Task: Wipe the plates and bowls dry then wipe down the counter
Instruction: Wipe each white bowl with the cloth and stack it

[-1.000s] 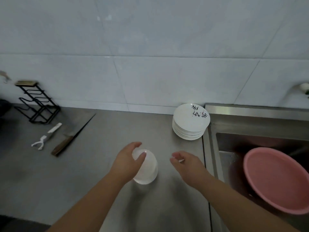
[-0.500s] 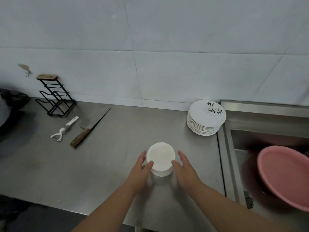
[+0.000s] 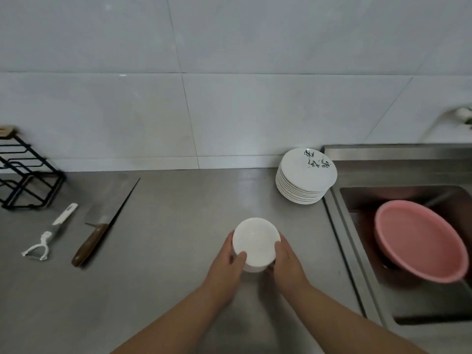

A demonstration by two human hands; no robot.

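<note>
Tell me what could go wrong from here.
The white bowl, held only at its sides by the left hand and right hand, could slip if wet. The plate stack stands right beside the sink rim; a nudge might tip it in. The knife lies loose where wiping may pass.

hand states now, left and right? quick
Left hand: grips the white round ceramic bowl on its left side.
Right hand: grips the same bowl on its right side.

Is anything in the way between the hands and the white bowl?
No, nothing visible is. The left hand and the right hand grip the bowl directly, one on each side. The knife and the plates lie well away.
</note>
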